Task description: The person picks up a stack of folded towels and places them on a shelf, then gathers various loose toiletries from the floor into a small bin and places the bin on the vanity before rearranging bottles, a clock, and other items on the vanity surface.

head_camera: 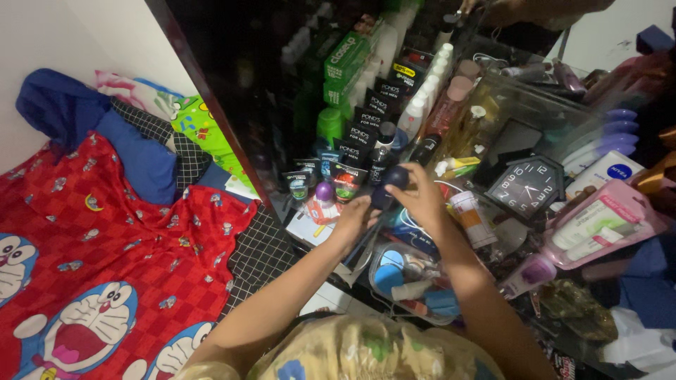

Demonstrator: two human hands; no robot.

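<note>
This is a bedroom in a home. A dark dressing bench (232, 134) crowded with toiletries is the landmark: boxed creams (366, 112), a row of white-capped bottles (429, 81) and a black analog clock (527, 186) sit on it. Just left of it lies a bed with a red cartoon-cat sheet (105, 246), a blue pillow (137, 158) and a white wall (42, 42) behind.

Dim overall, light falling from the near left. Deep shadow swallows the upper middle. Wide-angle bending at the edges, slight softness.
</note>
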